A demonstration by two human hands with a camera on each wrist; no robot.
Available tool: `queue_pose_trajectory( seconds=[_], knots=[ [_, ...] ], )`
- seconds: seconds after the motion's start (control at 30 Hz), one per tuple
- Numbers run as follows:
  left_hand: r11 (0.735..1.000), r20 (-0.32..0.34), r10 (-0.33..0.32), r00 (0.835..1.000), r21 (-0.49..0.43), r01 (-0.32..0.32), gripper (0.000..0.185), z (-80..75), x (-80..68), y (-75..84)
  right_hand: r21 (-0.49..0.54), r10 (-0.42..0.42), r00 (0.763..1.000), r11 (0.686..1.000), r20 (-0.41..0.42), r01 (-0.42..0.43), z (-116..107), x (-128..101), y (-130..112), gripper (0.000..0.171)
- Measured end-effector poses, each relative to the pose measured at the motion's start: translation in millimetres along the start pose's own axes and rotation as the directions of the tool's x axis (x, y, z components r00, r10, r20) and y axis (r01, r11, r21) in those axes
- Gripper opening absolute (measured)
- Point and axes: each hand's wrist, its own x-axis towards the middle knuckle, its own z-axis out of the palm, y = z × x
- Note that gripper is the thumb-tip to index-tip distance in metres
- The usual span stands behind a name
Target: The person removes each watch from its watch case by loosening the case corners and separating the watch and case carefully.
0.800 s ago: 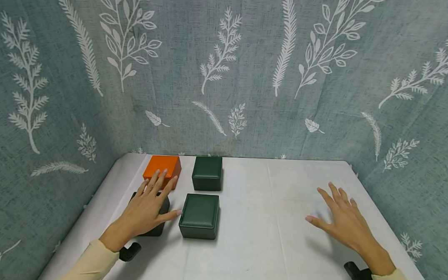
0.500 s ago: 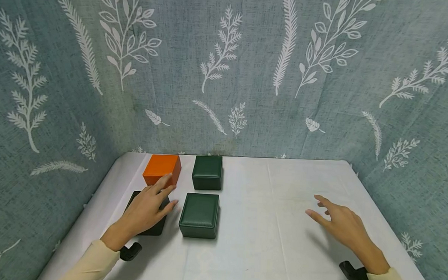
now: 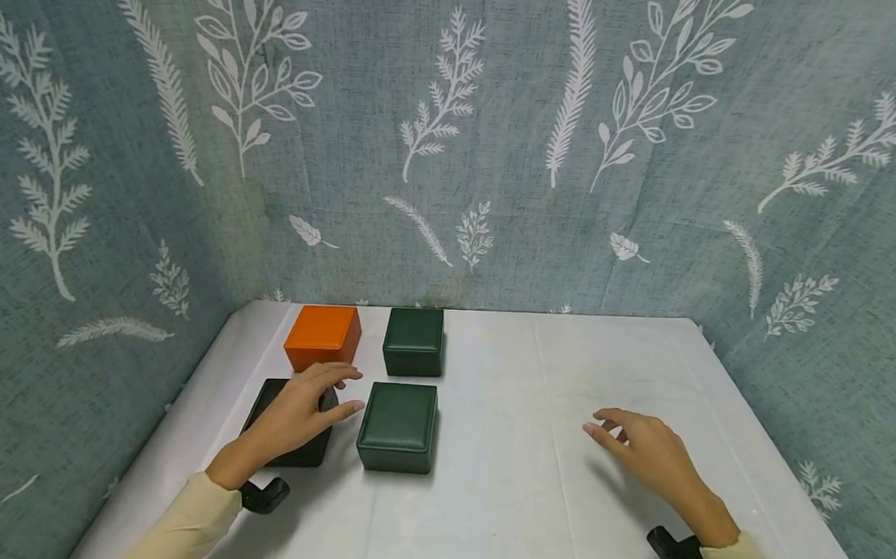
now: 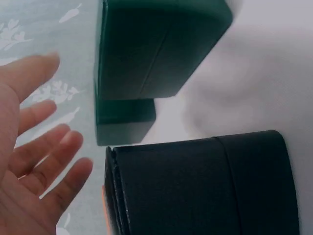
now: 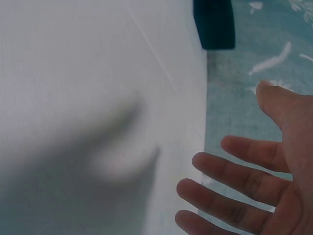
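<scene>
My left hand [image 3: 292, 419] hovers over a black box [image 3: 308, 451], its fingers loosely bent and holding nothing. In the head view it hides part of that box. The thumb points toward the front green box [image 3: 398, 427], which has a padded, stitched lid. Behind lie an orange box [image 3: 323, 337] and a second green box [image 3: 413, 341]. In the left wrist view the black box [image 4: 195, 186] stands below the green box [image 4: 156, 49], with the hand [image 4: 34, 161] off to the left. My right hand [image 3: 654, 455] hangs above the white cloth at the right, fingers relaxed, nothing in it.
A white cloth [image 3: 498, 515] covers the table. Patterned blue-green fabric [image 3: 514, 149] rises at the back and both sides. A black wrist mount [image 3: 264, 497] sits under the left wrist, another mount [image 3: 674, 548] under the right.
My right hand has moved left and a little nearer, its fingers bending from a spread pose. The left hand has drawn back off the orange box, fingers now more bent. The boxes stay put.
</scene>
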Motion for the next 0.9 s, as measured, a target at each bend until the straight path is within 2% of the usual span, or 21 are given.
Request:
queue_pose_trajectory(
  seconds=[0.17,0.4,0.6,0.8,0.9],
  knots=[
    [0.997,0.039,-0.019,0.999,-0.073,0.022,0.056,-3.3,-1.0,-1.3,0.015,-0.012,1.0,1.0,0.012,0.012,13.9,1.4,-9.4,0.048],
    [0.992,0.161,0.001,0.987,-0.124,0.019,0.081,-6.6,1.9,-5.2,0.021,-0.071,0.997,0.997,-0.035,0.071,30.1,7.6,-25.4,0.036],
    [0.987,0.246,-0.017,0.969,-0.151,0.056,0.09,-5.0,3.1,-6.4,0.048,-0.118,0.992,0.992,-0.041,0.12,48.0,13.8,-40.6,0.03],
    [0.989,0.305,0.012,0.952,-0.144,0.034,0.094,-5.1,6.7,-6.9,0.069,-0.184,0.982,0.98,-0.035,0.186,60.7,21.5,-58.3,0.032],
    [0.99,0.335,0.003,0.942,-0.132,0.044,0.094,-5.5,8.8,-5.6,0.07,-0.209,0.977,0.975,-0.041,0.212,67.4,24.6,-65.5,0.032]
  ],
)
